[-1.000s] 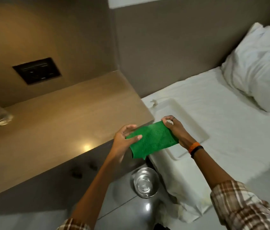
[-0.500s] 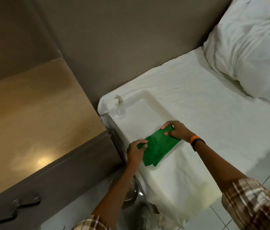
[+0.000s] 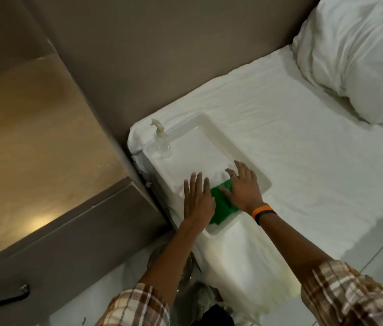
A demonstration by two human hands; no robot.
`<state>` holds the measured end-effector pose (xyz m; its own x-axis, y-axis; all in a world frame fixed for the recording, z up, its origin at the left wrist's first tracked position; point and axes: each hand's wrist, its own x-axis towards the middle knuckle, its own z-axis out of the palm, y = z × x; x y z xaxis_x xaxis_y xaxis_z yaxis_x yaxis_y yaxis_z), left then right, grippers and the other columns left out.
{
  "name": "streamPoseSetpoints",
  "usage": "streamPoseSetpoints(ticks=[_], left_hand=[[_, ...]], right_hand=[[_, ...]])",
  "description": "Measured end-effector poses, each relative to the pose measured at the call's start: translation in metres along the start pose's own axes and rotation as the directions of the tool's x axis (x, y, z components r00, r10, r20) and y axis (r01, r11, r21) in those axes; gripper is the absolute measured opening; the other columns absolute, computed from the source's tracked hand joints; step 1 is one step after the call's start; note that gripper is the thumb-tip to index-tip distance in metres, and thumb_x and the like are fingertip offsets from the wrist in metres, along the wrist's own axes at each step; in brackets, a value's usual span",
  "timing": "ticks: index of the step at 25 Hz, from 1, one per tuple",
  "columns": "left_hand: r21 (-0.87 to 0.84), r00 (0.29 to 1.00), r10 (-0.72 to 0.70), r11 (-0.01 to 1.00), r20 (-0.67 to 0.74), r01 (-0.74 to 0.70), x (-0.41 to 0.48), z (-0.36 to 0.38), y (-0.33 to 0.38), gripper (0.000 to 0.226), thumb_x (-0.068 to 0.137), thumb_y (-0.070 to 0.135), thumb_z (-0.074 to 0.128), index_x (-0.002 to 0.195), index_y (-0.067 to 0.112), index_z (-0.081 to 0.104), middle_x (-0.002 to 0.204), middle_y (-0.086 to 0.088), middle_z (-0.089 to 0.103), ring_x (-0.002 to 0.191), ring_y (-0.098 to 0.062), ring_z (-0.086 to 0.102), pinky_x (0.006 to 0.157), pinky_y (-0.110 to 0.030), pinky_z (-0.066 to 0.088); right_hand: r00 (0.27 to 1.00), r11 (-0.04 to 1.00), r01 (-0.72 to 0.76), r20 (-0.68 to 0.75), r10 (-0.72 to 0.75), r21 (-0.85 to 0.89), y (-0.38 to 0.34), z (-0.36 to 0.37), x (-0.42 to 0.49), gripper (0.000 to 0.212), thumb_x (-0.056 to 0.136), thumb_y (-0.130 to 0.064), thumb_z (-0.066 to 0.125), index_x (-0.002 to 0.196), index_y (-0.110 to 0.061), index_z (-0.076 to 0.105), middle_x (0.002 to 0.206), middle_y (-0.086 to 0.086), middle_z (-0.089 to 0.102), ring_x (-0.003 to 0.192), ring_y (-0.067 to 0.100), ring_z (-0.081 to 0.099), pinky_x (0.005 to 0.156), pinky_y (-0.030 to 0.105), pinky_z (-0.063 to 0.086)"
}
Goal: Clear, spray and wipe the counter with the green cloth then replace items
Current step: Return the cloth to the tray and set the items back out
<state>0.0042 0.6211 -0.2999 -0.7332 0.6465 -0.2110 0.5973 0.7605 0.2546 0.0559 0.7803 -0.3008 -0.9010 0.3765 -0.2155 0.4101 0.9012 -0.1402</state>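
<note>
The folded green cloth [image 3: 222,203] lies flat in the near end of a white plastic tray [image 3: 251,161] on the bed corner. My left hand [image 3: 198,200] rests palm down on the cloth's left part, fingers spread. My right hand [image 3: 243,187], with an orange and black wristband, presses flat on its right part. Both hands cover most of the cloth. A clear spray bottle [image 3: 162,142] stands in the tray's far left corner. The wooden counter [image 3: 33,142] is to the left, bare where visible.
The bed [image 3: 303,149] with white sheets fills the right, with a pillow [image 3: 362,55] at the far right. A steel bowl [image 3: 185,271] sits on the floor below my left arm, mostly hidden. Drawer handles [image 3: 4,300] show under the counter.
The cloth went from held in the air near the counter edge down into the tray. Both hands now lie flat on it with fingers spread. The view swung right, toward the bed.
</note>
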Motion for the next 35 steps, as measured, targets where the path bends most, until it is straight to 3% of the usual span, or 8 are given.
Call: streamPoseSetpoints(ticks=[4, 9, 13, 18, 23, 29, 33, 35], left_hand=[[0.047, 0.949, 0.083, 0.996, -0.303, -0.072, -0.027, -0.099, -0.004, 0.073, 0.095, 0.039, 0.051, 0.156, 0.006, 0.024, 0.165, -0.017, 0.023, 0.154, -0.034, 0.016, 0.126, -0.052, 0.017], [0.007, 0.898, -0.064, 0.997, -0.436, 0.074, -0.075, -0.232, -0.04, 0.081, 0.096, 0.054, 0.041, 0.159, 0.009, 0.014, 0.168, -0.013, 0.012, 0.156, -0.029, 0.005, 0.127, -0.048, 0.011], [0.034, 0.844, -0.176, 0.974, -0.506, 0.223, -0.118, -0.283, -0.107, 0.087, 0.096, 0.064, 0.024, 0.159, 0.008, 0.003, 0.169, -0.013, 0.005, 0.157, -0.028, -0.003, 0.127, -0.049, 0.011], [0.012, 0.764, -0.344, 0.909, -0.545, 0.418, -0.206, -0.31, -0.225, 0.092, 0.094, 0.075, 0.013, 0.159, 0.011, 0.006, 0.169, -0.01, 0.007, 0.157, -0.025, -0.004, 0.127, -0.05, 0.008], [-0.115, 0.671, -0.516, 0.829, -0.532, 0.547, -0.308, -0.322, -0.358, 0.09, 0.094, 0.072, 0.026, 0.159, 0.016, 0.0, 0.169, -0.009, 0.003, 0.156, -0.024, -0.006, 0.128, -0.048, 0.011], [-0.35, 0.639, -0.628, 0.778, -0.445, 0.521, -0.374, -0.362, -0.505, 0.098, 0.094, 0.056, 0.053, 0.158, 0.021, -0.011, 0.169, -0.005, -0.01, 0.156, -0.026, 0.0, 0.126, -0.049, 0.016], [-0.635, 0.478, -0.757, 0.644, -0.445, 0.428, -0.372, -0.398, -0.569, 0.097, 0.091, 0.028, 0.067, 0.16, 0.02, -0.002, 0.168, -0.015, 0.008, 0.148, -0.037, 0.03, 0.114, -0.052, 0.04], [-0.788, 0.452, -0.812, 0.532, -0.371, 0.309, -0.366, -0.411, -0.593, 0.087, 0.093, 0.017, 0.066, 0.16, 0.018, 0.01, 0.164, -0.019, 0.022, 0.143, -0.037, 0.039, 0.11, -0.053, 0.044]], right_hand=[[0.954, 0.993, 0.111, -0.273, -0.12, -0.049, -0.052, -0.083, -0.02, 0.074, 0.094, -0.065, 0.041, 0.152, -0.02, 0.038, 0.168, 0.014, 0.018, 0.158, 0.032, 0.012, 0.127, 0.055, 0.015], [0.893, 0.978, 0.208, -0.401, -0.203, -0.031, -0.133, -0.198, -0.048, 0.085, 0.094, -0.071, 0.031, 0.157, -0.015, 0.028, 0.17, 0.012, 0.013, 0.159, 0.028, 0.005, 0.127, 0.054, 0.015], [0.835, 0.941, 0.337, -0.449, -0.318, -0.038, -0.213, -0.241, -0.048, 0.092, 0.091, -0.076, 0.034, 0.158, -0.014, 0.025, 0.17, 0.011, 0.015, 0.159, 0.027, 0.006, 0.128, 0.053, 0.013], [0.766, 0.86, 0.505, -0.422, -0.485, -0.072, -0.358, -0.233, -0.061, 0.097, 0.089, -0.082, 0.024, 0.161, -0.016, 0.017, 0.17, 0.013, 0.009, 0.159, 0.029, 0.003, 0.128, 0.053, 0.008], [0.714, 0.763, 0.647, -0.356, -0.602, 0.009, -0.524, -0.205, -0.083, 0.094, 0.09, -0.077, 0.032, 0.16, -0.015, 0.021, 0.17, 0.01, 0.014, 0.159, 0.026, 0.006, 0.129, 0.053, 0.007], [0.662, 0.617, 0.749, -0.246, -0.708, 0.242, -0.704, -0.193, -0.096, 0.084, 0.096, -0.064, 0.044, 0.161, -0.017, 0.017, 0.17, 0.008, 0.015, 0.158, 0.023, 0.011, 0.13, 0.045, 0.009], [0.702, 0.558, 0.636, -0.1, -0.705, 0.533, -0.791, -0.197, -0.088, 0.072, 0.103, -0.038, 0.052, 0.159, -0.008, 0.018, 0.164, 0.015, 0.031, 0.15, 0.029, 0.033, 0.122, 0.039, 0.027], [0.744, 0.574, 0.552, -0.046, -0.667, 0.604, -0.823, -0.197, -0.082, 0.066, 0.104, -0.02, 0.052, 0.159, -0.006, 0.019, 0.159, 0.018, 0.039, 0.144, 0.033, 0.043, 0.118, 0.04, 0.033]])
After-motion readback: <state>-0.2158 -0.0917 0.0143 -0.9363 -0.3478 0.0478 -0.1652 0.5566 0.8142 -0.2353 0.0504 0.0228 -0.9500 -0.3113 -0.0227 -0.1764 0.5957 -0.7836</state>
